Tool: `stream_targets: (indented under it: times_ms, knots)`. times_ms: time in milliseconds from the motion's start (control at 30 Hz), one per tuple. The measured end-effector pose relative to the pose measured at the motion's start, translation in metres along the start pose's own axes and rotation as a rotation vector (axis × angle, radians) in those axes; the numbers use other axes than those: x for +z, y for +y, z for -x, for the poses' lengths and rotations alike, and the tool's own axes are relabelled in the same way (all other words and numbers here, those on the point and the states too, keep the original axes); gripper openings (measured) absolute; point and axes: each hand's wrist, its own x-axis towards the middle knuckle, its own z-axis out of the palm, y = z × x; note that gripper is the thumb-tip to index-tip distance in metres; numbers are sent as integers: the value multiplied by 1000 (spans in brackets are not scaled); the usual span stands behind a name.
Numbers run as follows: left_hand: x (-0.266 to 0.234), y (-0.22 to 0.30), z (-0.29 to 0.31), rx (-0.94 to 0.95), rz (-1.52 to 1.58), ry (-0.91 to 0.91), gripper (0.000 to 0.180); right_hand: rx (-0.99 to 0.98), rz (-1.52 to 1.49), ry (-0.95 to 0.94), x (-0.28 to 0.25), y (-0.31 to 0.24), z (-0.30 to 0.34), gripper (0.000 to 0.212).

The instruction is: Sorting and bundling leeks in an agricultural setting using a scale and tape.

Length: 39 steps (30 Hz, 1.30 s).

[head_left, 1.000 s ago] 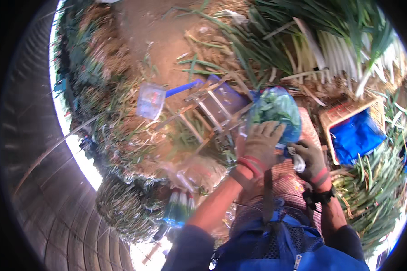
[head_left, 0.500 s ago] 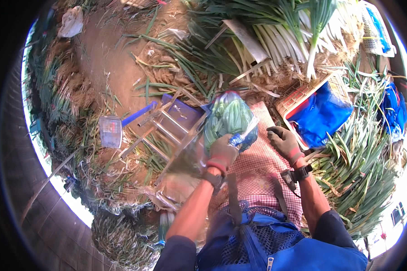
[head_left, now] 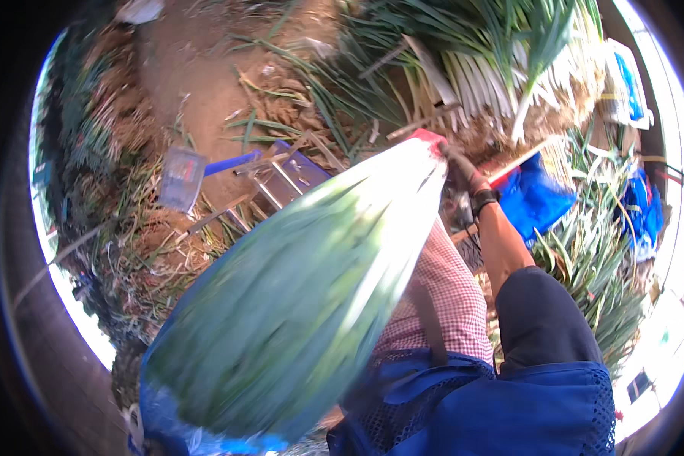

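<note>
Bundle of green onions (head_left: pixel 304 304): large, blurred, green with pale streak, lifted close to the camera, filling the lower left and centre. Right hand (head_left: pixel 457 169): gloved, at the bundle's upper red-tipped end; grip closed there as far as the blur shows. Left hand: hidden behind the bundle, state not discernible. Checked apron (head_left: pixel 441 296) below. Blue tarp (head_left: pixel 536 199) just right of the hand. Piled green onions (head_left: pixel 479 68) beyond. Metal rack (head_left: pixel 273 182) on dirt ground (head_left: pixel 190 68), left.

A large blurred bundle of green leaves (head_left: pixel 296 304) fills the frame's centre and lower left. The right hand (head_left: pixel 460 167), upper right of centre, grips its narrow end beside a blue sheet (head_left: pixel 536 199).
</note>
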Motion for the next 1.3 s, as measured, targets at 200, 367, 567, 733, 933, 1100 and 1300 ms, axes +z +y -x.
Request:
stream_targets:
  times_ms: [200,367,567,733,933,1100,1300]
  knots:
    - [-67,-168,126,-554,239,221,15,-122,-144,-326,227,-61,13,45]
    - [-78,-289,260,-878,444,265,12,83,38,-602,307,11,25,43]
    - [-111,-359,387,-1176,654,454,11,62,467,-364,391,144,81,37]
    - [-147,-367,447,-1274,415,486,11,146,930,-392,487,221,168,34]
    - [-140,-357,454,-1577,625,740,10,565,710,-442,477,256,139,43]
    - [-150,-352,509,-1764,601,794,8,284,1240,-602,521,318,120,55]
    - [-135,-374,569,-1803,608,921,11,273,1634,-580,567,358,72,72]
